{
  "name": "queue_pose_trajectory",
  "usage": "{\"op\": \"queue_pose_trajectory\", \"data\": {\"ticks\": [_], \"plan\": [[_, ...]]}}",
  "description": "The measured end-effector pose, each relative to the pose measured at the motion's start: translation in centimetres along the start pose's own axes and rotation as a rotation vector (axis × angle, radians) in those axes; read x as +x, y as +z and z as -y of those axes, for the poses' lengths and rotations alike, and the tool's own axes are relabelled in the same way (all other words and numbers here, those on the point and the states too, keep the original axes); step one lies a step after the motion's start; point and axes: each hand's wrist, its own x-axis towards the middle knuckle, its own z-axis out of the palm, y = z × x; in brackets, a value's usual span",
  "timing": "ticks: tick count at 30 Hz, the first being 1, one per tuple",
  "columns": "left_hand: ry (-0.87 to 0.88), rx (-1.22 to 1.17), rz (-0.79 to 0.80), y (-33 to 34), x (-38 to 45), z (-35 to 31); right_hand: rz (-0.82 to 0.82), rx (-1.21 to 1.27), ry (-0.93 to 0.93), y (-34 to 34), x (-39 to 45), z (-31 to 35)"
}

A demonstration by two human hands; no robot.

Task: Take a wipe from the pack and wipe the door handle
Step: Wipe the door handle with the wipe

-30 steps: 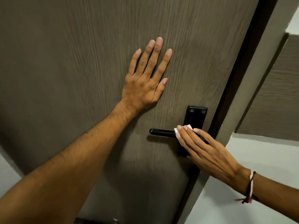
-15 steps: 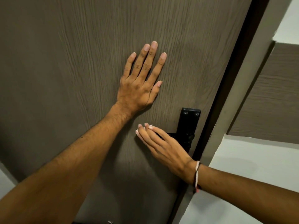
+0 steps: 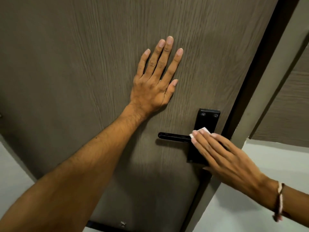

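A person's left hand [image 3: 154, 84] lies flat against a brown wood-grain door [image 3: 83, 64], fingers spread and palm pressed to the panel, its grip released and holding nothing; the hand sits above and to the left of the black door handle [image 3: 173, 136], with the forearm running down toward the lower left corner of the view. The right hand [image 3: 224, 158] reaches in from the lower right and rests over the handle's inner end, where the lever meets its black backplate [image 3: 208, 121]; its extended fingers [image 3: 200, 143] press a white wipe [image 3: 203, 131] against the metal, the grip holding the wipe flat rather than clenched around the lever. Only a small folded corner of the wipe shows, peeking out above the fingertips and just below the backplate's two screws; the rest is hidden under the hand. The free end of the lever projects to the left of the right hand, uncovered, and casts a shadow on the door below it. A braided wristband [image 3: 280, 201] circles the right wrist, well to the lower right of the handle. To the right of the handle runs the door's dark edge, then a pale door frame [image 3: 260, 101]; beyond it, a light wall [image 3: 275, 156].
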Motion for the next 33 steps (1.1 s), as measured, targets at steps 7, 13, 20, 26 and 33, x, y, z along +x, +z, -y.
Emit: {"op": "queue_pose_trajectory", "data": {"ticks": [7, 13, 20, 26, 33], "plan": [[-0.007, -0.016, 0.008, 0.0, -0.3, 0.1, -0.093, 0.025, -0.081, -2.1, 8.4, 5.7], [-0.003, -0.015, 0.007, -0.1, -0.3, 0.0, -0.105, -0.057, -0.17, -1.8, 8.9, 5.0], [0.0, -0.019, 0.014, -0.1, -0.1, 0.1, -0.03, 0.006, -0.18, -1.2, 3.7, 1.4], [-0.011, -0.021, 0.017, -0.1, -0.1, 0.1, 0.012, 0.076, -0.183, -1.5, 2.7, 0.5], [0.001, -0.012, 0.006, 0.0, -0.5, 0.3, 0.027, -0.035, -0.218, -2.5, 8.9, 4.6]]}}
